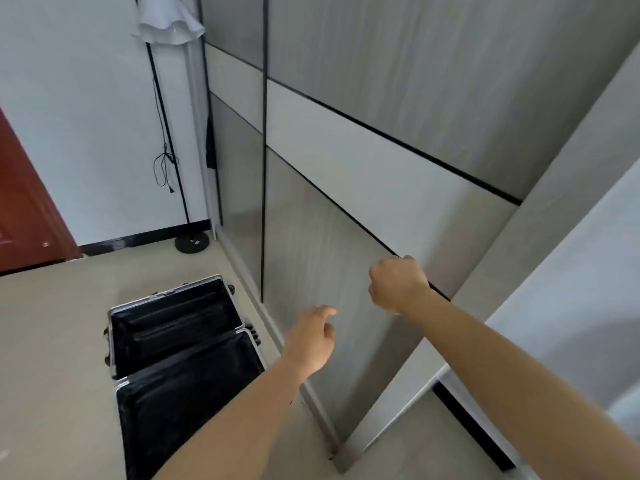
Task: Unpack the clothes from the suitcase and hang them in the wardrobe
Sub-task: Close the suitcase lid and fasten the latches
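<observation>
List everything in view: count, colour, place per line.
open suitcase with silver metal frame: 1, black lining, on floor beside wardrobe, no clothes seen inside
sliding wardrobe doors: 2, grey with white band and black trim, centre-right
frilled fabric garment: 1, white, hanging top left on the stand
slim floor stand with round base: 1, black, against the far wall
thin cable: 1, black, dangling beside the stand
wooden door: 1, red-brown, far left
left hand: 1, fingers relaxed, near lower door panel
right hand: 1, fingers curled, at door's black strip
</observation>
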A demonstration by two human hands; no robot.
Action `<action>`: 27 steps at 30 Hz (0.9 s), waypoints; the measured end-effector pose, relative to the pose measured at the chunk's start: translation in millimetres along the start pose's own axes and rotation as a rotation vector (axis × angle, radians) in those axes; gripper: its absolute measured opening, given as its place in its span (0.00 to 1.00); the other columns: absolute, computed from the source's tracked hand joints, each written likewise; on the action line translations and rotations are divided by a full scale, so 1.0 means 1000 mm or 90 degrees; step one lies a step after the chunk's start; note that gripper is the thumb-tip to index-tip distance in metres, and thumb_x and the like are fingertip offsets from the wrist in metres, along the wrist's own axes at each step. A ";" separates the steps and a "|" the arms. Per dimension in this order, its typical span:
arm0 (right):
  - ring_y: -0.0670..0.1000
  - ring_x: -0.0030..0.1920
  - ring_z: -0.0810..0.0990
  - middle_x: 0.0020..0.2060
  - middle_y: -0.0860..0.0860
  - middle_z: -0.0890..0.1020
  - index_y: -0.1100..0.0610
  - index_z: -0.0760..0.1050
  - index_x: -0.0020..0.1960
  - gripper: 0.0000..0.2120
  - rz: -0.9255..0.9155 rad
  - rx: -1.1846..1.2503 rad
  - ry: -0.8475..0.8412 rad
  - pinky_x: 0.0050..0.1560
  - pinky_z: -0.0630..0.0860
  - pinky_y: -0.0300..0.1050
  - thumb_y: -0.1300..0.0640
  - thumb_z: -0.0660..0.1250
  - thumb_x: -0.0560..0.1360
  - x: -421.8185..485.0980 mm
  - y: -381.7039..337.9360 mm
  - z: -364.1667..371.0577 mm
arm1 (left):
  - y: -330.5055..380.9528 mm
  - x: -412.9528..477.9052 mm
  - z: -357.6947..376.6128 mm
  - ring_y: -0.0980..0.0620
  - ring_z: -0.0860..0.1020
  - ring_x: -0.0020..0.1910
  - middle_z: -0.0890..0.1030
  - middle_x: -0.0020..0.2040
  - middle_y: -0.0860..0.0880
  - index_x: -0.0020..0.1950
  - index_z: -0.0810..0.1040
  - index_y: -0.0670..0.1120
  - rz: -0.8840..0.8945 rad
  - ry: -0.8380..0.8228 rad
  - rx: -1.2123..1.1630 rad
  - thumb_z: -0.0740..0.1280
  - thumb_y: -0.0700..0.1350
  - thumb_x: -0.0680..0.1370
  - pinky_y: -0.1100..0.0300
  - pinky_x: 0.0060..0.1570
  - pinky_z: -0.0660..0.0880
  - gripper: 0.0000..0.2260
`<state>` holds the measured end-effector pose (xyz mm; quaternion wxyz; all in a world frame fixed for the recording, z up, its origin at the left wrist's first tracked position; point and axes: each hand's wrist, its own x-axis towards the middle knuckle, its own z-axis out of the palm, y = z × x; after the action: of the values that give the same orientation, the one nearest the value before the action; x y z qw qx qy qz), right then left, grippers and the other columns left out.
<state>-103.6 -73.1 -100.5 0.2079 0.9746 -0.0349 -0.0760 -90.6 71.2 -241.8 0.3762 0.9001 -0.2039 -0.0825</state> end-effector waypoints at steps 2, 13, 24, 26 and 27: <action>0.58 0.61 0.76 0.61 0.57 0.78 0.59 0.74 0.60 0.14 -0.006 0.109 -0.036 0.56 0.72 0.48 0.56 0.56 0.80 0.017 -0.040 0.016 | -0.040 -0.011 -0.021 0.49 0.72 0.63 0.76 0.62 0.49 0.68 0.72 0.48 -0.022 0.006 0.049 0.56 0.41 0.80 0.56 0.56 0.71 0.17; 0.58 0.63 0.74 0.64 0.56 0.74 0.57 0.70 0.64 0.17 0.004 0.486 -0.185 0.61 0.72 0.48 0.51 0.60 0.79 0.098 -0.286 0.054 | -0.249 -0.042 -0.156 0.51 0.68 0.67 0.70 0.68 0.52 0.69 0.71 0.49 -0.105 -0.013 0.151 0.59 0.42 0.80 0.55 0.63 0.69 0.17; 0.52 0.58 0.76 0.60 0.51 0.75 0.55 0.73 0.63 0.16 0.202 0.666 -0.286 0.56 0.74 0.46 0.50 0.63 0.78 0.145 -0.526 0.145 | -0.510 -0.032 -0.220 0.50 0.67 0.71 0.71 0.70 0.49 0.69 0.72 0.47 -0.080 -0.111 0.248 0.61 0.41 0.78 0.57 0.68 0.66 0.19; 0.52 0.56 0.76 0.59 0.51 0.75 0.56 0.74 0.62 0.15 0.232 0.689 -0.324 0.56 0.74 0.46 0.51 0.63 0.78 0.149 -0.554 0.181 | -0.555 -0.032 -0.198 0.48 0.68 0.71 0.69 0.72 0.48 0.70 0.72 0.46 -0.098 -0.140 0.261 0.62 0.41 0.77 0.56 0.67 0.66 0.20; 0.52 0.55 0.76 0.58 0.52 0.75 0.56 0.74 0.62 0.15 0.244 0.698 -0.339 0.55 0.74 0.46 0.51 0.63 0.78 0.153 -0.572 0.208 | -0.582 -0.036 -0.180 0.47 0.69 0.71 0.68 0.73 0.48 0.70 0.71 0.47 -0.107 -0.161 0.276 0.63 0.41 0.77 0.56 0.67 0.67 0.21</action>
<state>34.1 349.3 -543.0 -0.3266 0.8636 -0.2931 -0.2483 108.9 571.1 -529.2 0.1378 0.9559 -0.1870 -0.1796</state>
